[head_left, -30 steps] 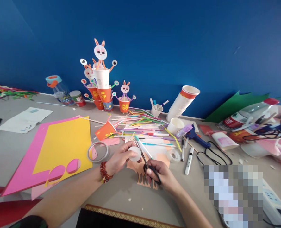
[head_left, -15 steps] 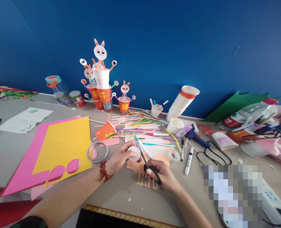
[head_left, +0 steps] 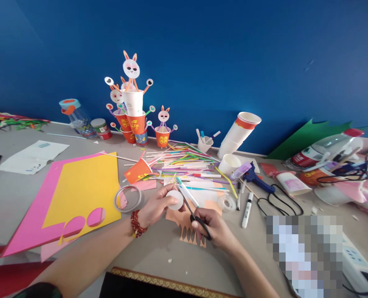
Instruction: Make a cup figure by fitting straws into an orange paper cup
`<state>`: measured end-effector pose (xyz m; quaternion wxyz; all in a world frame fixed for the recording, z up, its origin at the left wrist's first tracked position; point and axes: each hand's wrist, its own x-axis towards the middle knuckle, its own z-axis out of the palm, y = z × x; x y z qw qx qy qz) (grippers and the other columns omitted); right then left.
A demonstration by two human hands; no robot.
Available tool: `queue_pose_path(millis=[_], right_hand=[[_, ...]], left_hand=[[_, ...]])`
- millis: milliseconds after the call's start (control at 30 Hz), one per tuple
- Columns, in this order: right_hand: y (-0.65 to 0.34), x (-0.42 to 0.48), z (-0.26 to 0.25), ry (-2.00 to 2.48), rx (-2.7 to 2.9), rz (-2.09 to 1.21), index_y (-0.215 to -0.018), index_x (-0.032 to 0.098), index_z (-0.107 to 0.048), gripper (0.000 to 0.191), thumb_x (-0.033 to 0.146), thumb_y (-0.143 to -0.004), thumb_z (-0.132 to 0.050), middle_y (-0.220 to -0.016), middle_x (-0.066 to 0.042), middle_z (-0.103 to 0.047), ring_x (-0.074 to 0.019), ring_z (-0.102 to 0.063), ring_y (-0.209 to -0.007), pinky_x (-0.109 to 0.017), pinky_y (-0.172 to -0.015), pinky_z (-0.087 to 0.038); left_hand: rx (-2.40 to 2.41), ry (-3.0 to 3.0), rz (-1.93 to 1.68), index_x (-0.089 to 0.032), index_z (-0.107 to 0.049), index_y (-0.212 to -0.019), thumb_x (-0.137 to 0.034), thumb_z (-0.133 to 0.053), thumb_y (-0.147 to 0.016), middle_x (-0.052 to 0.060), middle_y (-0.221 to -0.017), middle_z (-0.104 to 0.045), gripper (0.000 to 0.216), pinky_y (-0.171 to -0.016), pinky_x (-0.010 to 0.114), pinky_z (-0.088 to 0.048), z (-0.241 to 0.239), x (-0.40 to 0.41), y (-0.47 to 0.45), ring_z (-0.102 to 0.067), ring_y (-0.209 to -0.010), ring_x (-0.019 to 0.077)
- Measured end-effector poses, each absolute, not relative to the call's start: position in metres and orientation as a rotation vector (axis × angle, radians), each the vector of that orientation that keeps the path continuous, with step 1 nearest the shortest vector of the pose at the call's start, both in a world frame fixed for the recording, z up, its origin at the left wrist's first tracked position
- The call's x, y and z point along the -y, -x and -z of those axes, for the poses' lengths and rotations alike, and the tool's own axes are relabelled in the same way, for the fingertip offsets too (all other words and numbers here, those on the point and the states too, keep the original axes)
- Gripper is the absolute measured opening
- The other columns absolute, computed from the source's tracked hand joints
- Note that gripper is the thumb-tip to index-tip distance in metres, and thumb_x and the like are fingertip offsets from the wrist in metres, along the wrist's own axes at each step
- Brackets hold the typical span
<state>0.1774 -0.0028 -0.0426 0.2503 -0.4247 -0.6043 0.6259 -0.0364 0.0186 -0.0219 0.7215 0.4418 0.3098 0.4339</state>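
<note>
My left hand (head_left: 159,203) pinches a small white paper circle (head_left: 174,200) between thumb and fingers. My right hand (head_left: 211,227) is wrapped round the black handles of a pair of scissors (head_left: 188,205). The blades point up and left, close beside the circle's right edge; I cannot tell whether they touch it. Under both hands lies an orange sheet of paper (head_left: 173,218) with a row of narrow shapes cut out along its near edge. A marker with a teal end (head_left: 187,192) lies just beyond the blades.
Paper straws (head_left: 184,159) lie heaped behind my hands. At left are yellow card (head_left: 87,186) and a tape roll (head_left: 128,198). Rabbit-faced cups (head_left: 134,103) and a leaning cup stack (head_left: 238,134) stand along the wall. A blue glue gun (head_left: 258,179) with its cord lies right.
The paper circle has shifted slightly left in my left hand. The scissor blades look closer together than before. Everything else has stayed in place.
</note>
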Motion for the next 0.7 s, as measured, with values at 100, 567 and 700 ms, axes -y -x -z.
queue_pose_path(millis=[100,567,700], right_hand=[[-0.178,0.001,0.043,1.214,1.688,-1.599,-0.061,0.022,-0.04,0.052,0.064,-0.072,-0.069,-0.048,0.006,-0.047,-0.0097,-0.044,-0.041,-0.021,-0.042,-0.029],[-0.216,0.021,0.016,2.005,2.01,-0.518,-0.078,0.025,-0.05,0.03,0.053,-0.08,-0.061,-0.068,0.001,-0.065,-0.0186,-0.058,-0.055,-0.024,-0.049,-0.032],[-0.232,0.036,0.02,2.087,2.116,-0.419,-0.084,0.026,-0.053,0.017,0.042,-0.081,-0.059,-0.079,-0.001,-0.07,-0.0219,-0.066,-0.061,-0.024,-0.049,-0.031]], left_hand=[[-0.696,-0.973,-0.963,-0.017,-0.057,-0.085,-0.021,-0.061,-0.078,0.003,-0.073,-0.067,0.01,-0.073,0.029,-0.044,0.024,-0.019,0.038,-0.062,-0.071,0.0169],[-0.889,-0.934,-1.046,-0.019,-0.058,-0.084,-0.029,-0.067,-0.079,-0.001,-0.078,-0.06,0.014,-0.061,0.022,-0.047,0.03,-0.028,0.038,-0.057,-0.069,0.013],[-0.968,-0.916,-1.072,-0.02,-0.058,-0.086,-0.032,-0.066,-0.078,-0.001,-0.082,-0.06,0.017,-0.067,0.026,-0.051,0.035,-0.032,0.039,-0.059,-0.074,0.015]])
